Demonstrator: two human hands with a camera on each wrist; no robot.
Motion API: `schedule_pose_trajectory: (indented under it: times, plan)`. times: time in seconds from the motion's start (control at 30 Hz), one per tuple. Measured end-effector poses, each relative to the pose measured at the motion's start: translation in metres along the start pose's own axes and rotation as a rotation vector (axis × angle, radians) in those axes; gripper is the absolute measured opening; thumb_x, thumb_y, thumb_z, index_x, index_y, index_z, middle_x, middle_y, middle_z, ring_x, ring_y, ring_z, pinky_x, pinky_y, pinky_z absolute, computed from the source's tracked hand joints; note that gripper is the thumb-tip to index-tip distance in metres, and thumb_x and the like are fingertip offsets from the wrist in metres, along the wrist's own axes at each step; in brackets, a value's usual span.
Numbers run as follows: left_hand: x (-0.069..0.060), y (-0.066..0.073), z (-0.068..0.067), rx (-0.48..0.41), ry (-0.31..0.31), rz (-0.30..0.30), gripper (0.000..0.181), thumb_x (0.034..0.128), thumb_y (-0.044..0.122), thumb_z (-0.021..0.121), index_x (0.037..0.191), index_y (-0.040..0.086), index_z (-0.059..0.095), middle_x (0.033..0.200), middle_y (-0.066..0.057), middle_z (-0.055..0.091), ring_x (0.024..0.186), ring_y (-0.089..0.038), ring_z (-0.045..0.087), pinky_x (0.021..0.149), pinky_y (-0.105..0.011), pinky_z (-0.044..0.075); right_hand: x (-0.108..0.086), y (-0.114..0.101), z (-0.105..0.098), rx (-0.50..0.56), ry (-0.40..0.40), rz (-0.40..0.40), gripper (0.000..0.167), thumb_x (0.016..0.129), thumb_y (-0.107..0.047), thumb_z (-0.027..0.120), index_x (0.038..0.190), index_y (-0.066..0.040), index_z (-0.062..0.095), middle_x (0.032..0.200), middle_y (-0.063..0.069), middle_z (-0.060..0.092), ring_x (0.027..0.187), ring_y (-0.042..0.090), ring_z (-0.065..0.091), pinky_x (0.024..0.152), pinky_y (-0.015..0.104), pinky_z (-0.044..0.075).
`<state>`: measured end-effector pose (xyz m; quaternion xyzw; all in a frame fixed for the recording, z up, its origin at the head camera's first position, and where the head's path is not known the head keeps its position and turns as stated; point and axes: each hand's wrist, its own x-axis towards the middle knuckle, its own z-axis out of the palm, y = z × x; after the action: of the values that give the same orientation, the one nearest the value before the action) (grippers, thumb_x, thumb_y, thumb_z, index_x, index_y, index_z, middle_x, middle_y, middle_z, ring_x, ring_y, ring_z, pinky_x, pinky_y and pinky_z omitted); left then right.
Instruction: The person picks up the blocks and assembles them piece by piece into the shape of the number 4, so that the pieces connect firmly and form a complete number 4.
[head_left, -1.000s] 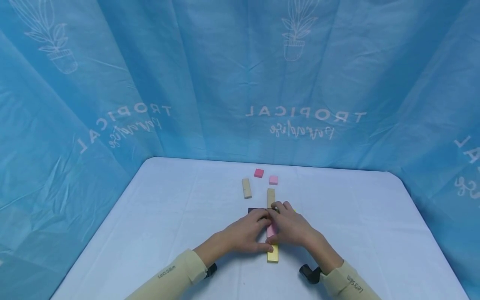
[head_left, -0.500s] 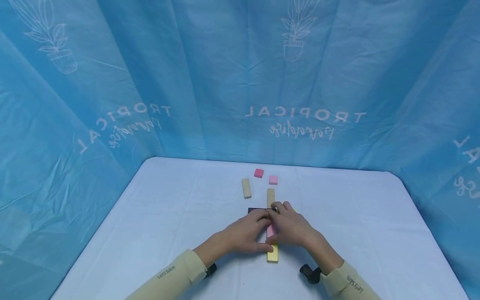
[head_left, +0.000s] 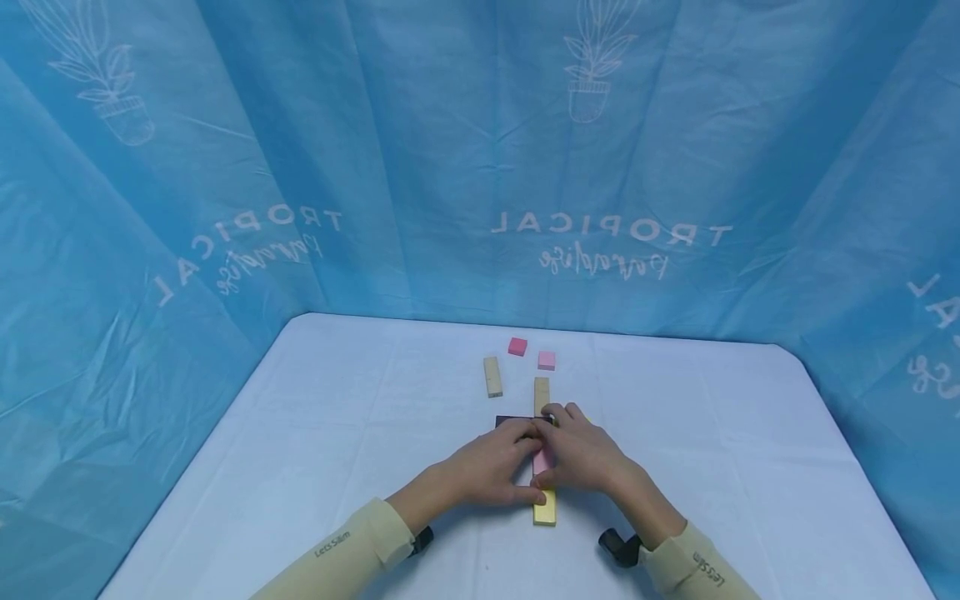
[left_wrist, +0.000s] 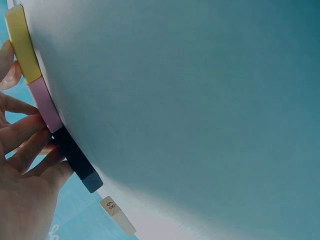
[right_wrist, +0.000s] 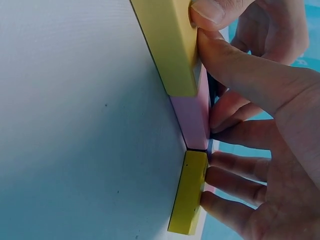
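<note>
Unmoved, left hand (head_left: 491, 468) and right hand (head_left: 588, 457), grip spread, touch adjoining blocks (head_left: 542, 463) along edges, amid roomy tabletop (head_left: 712, 433).

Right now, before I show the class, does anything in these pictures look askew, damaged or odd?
The white lettering on the blue curtain is mirror-reversed, so it reads backwards. The left wooden block lies slightly slanted, apart from the straighter wooden block. No damage stands out.
</note>
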<state>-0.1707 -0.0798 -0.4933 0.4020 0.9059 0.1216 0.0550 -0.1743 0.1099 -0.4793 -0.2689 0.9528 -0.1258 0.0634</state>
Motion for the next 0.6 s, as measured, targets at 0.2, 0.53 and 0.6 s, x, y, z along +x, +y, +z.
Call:
schedule_pose_trajectory:
  times: [0.2, 0.53, 0.6]
  plan:
    - [0.0002, 0.0004, 0.0002, 0.012, -0.004, 0.007, 0.082, 0.0805, 0.069, 0.057, 0.14, 0.014, 0.049, 0.147, 0.004, 0.033, 0.137, -0.011, 0.026, 0.107, -0.032, 0.031, -0.0003, 0.0017, 0.0008, 0.009, -0.003, 0.021, 0.085, 0.065, -0.056, 0.082, 0.137, -0.022, 0.054, 0.135, 0.001, 0.047, 0.112, 0.019, 0.04, 0.086, 0.038, 0.048]
    - [0.0006, -0.0009, 0.0029, 0.008, 0.002, 0.003, 0.081, 0.0806, 0.069, 0.058, 0.14, 0.014, 0.05, 0.148, 0.003, 0.033, 0.136, -0.012, 0.026, 0.107, -0.031, 0.032, 0.0008, 0.0032, -0.0007, 0.005, -0.001, 0.005, 0.084, 0.064, -0.056, 0.083, 0.136, -0.022, 0.056, 0.132, 0.001, 0.048, 0.111, 0.02, 0.041, 0.083, 0.037, 0.049]
    - [0.0006, -0.0007, 0.0026, 0.005, 0.002, -0.002, 0.08, 0.0807, 0.069, 0.057, 0.139, 0.014, 0.051, 0.147, 0.003, 0.034, 0.136, -0.013, 0.027, 0.107, -0.032, 0.032, 0.0014, 0.0033, -0.0007, -0.002, 0.001, 0.003, 0.084, 0.063, -0.057, 0.083, 0.135, -0.022, 0.057, 0.13, 0.0, 0.049, 0.109, 0.019, 0.041, 0.082, 0.036, 0.049]
